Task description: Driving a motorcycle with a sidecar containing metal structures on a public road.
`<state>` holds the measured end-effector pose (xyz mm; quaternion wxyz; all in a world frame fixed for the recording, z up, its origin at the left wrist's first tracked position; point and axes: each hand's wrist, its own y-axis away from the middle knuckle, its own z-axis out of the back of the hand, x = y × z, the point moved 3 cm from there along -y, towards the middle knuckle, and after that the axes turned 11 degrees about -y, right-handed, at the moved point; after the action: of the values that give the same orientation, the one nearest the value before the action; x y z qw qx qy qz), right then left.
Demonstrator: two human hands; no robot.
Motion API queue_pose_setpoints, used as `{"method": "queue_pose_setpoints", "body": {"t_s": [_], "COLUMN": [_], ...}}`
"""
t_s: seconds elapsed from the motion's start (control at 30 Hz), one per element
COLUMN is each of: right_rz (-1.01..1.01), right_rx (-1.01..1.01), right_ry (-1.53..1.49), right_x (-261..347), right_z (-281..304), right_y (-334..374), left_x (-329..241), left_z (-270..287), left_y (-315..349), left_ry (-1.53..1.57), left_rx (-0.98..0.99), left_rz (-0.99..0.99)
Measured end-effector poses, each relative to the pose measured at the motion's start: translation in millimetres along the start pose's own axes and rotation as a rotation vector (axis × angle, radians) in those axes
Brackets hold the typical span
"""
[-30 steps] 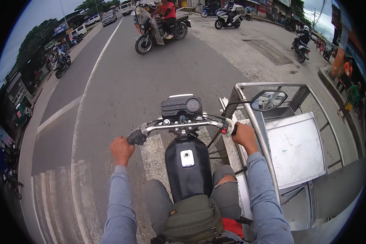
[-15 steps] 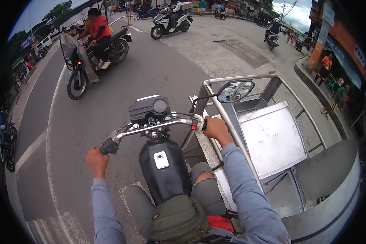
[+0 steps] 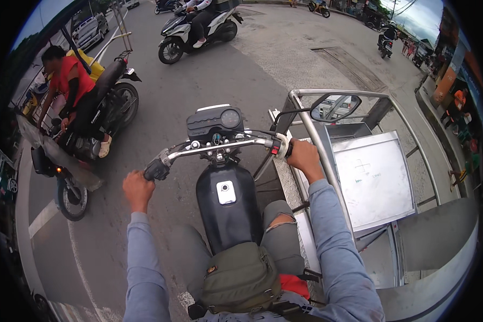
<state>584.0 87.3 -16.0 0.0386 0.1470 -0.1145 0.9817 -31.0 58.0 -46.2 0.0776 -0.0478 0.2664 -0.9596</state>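
Note:
My left hand (image 3: 139, 190) is closed round the left handlebar grip of a motorcycle, and its fingers are partly hidden. Around the right handlebar grip, next to a red switch (image 3: 275, 151), my right hand (image 3: 304, 159) is wrapped. The silver handlebar (image 3: 214, 148) runs between them, behind a dark instrument cluster (image 3: 214, 122). Below it lies the black fuel tank (image 3: 225, 209) with a silver filler plate. An olive-green bag (image 3: 241, 276) rests at my lap between my knees. A rear-view mirror (image 3: 335, 108) stands beyond my right hand.
A metal-framed sidecar (image 3: 292, 115) with a whitish marked panel (image 3: 373, 177) is attached at right. At left, close by, a rider in red (image 3: 78, 80) sits on a motorcycle (image 3: 83, 137). A scooter (image 3: 196, 32) crosses ahead. Another motorcyclist (image 3: 387, 40) is farther off right; people line the right kerb.
The red-shirted rider's motorcycle has come nearer and shifted left and down in view. The scooter ahead appears larger and farther left. My hands keep their hold on the grips.

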Motion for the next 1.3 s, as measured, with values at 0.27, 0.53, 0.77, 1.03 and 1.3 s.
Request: {"method": "queue_pose_setpoints", "body": {"t_s": [0.27,0.53,0.77,1.03,1.3], "right_rz": [0.019,0.15,0.156,0.174,0.139], "right_rx": [-0.01,0.006,-0.044,-0.045,0.054], "right_ry": [0.013,0.035,0.042,0.022,0.008], "right_x": [-10.1,5.7,-24.9,-25.4,-27.3], "right_z": [2.0,-6.8,5.1,4.7,6.1], "right_y": [-8.9,-31.9,-47.8,-66.6,-76.3], "left_x": [-9.9,3.6,-33.7,-28.8,-34.7], "left_z": [4.2,1.7,-3.2,-6.0,2.9], "left_y": [7.3,33.3,35.6,49.5,46.6], "left_ry": [0.031,0.008,0.045,-0.016,-0.051], "left_rx": [0.019,0.012,0.078,0.092,0.183], "left_rz": [0.042,0.097,0.104,0.086,0.082]}}
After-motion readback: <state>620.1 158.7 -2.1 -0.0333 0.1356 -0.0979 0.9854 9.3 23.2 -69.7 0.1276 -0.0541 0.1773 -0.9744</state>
